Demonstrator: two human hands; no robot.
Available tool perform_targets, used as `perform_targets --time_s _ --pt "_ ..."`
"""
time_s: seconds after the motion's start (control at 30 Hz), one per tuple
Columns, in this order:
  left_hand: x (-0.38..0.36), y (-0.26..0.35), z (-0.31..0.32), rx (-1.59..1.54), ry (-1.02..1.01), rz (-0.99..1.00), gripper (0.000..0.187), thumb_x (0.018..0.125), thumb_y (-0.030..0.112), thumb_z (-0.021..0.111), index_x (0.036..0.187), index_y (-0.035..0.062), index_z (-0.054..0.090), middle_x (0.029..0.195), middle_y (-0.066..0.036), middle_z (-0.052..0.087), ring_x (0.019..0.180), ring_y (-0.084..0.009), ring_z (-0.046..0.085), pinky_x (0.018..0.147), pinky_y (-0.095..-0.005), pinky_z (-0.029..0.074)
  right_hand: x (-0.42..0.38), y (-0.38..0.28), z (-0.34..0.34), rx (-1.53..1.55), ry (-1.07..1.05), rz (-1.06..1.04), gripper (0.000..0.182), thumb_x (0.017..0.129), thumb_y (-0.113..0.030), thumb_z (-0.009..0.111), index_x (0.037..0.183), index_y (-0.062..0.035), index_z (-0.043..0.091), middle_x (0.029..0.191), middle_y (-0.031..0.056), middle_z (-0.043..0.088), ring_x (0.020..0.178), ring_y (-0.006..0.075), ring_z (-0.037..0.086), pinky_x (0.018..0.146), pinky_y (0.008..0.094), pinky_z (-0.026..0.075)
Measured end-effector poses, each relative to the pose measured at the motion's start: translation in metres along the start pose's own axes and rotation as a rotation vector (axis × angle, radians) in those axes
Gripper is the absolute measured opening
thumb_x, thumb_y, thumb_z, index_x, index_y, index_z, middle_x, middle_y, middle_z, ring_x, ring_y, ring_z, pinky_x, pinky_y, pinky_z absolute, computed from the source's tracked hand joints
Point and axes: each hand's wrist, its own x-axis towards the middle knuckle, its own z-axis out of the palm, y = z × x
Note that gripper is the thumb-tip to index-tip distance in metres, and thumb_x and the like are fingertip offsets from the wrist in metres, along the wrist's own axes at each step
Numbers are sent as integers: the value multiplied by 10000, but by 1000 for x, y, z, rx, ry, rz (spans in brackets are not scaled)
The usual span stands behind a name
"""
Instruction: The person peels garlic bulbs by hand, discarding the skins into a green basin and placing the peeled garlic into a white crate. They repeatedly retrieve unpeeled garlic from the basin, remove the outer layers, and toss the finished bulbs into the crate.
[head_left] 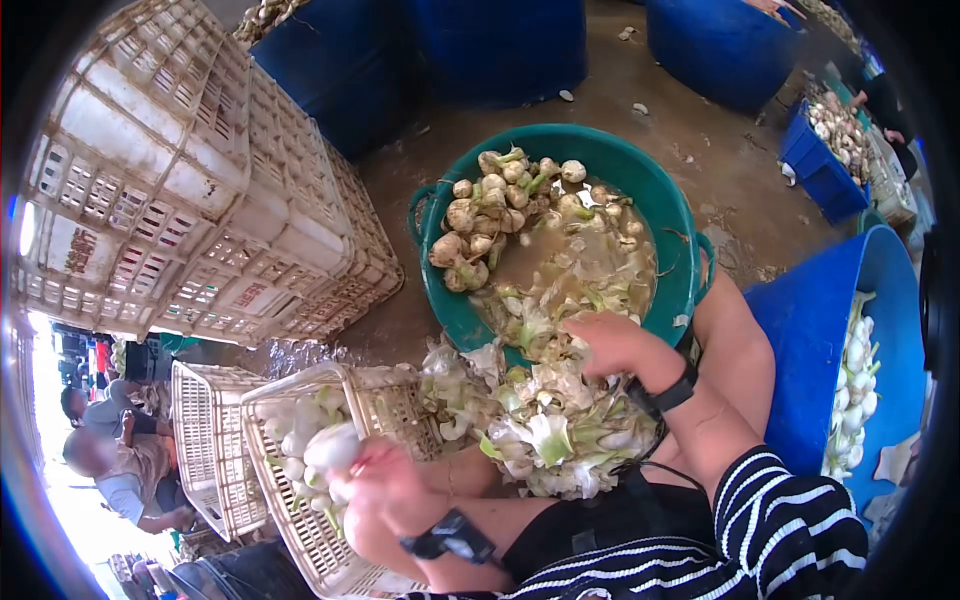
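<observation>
My left hand (385,485), blurred by motion, is closed around the side of a peeled white bulb (333,448), which looks like an onion or garlic. It is above a cream plastic crate (365,405) with more white bulbs (300,435) inside. My right hand (620,345) has its fingers curled at the near rim of a green basin (560,140); whatever they grip is hidden. Below that hand, a heap of pale peelings (560,430) covers my lap. Muddy, unpeeled bulbs (485,205) are piled at the basin's left, beside brown water with floating skins.
Tall stacked cream crates (200,180) rise at the left, with another crate (215,440) below. Blue tubs (500,50) line the back. On my right, a blue tub (800,320) contains white bulbs. People (140,460) sit at far left; the floor (720,170) is wet.
</observation>
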Motion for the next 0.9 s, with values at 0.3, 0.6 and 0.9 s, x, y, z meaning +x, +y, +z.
perform_targets --time_s 0.3,0.6,0.9 --pt "-21 -69 7 310 63 -290 272 900 339 422 775 110 502 748 -40 529 667 -160 488 614 -288 429 189 30 77 471 24 630 407 805 -289 518 1068 18 566 1021 222 591 934 345 579 817 373 459" --pt "-3 -126 -33 841 46 -247 353 881 298 470 1158 86 412 1042 -45 462 906 -165 475 760 -307 409 159 -10 82 1001 63 453 152 780 -161 543 777 -20 599 717 86 560 663 172 545 579 312 431" --pt "-19 -127 -37 1430 -536 -264 530 907 380 439 1347 128 285 1260 -112 393 1019 -181 475 811 -319 439 41 -100 -45 -97 -120 -145 365 813 -236 599 1166 -147 568 1453 170 100 1276 328 299 1030 398 262"
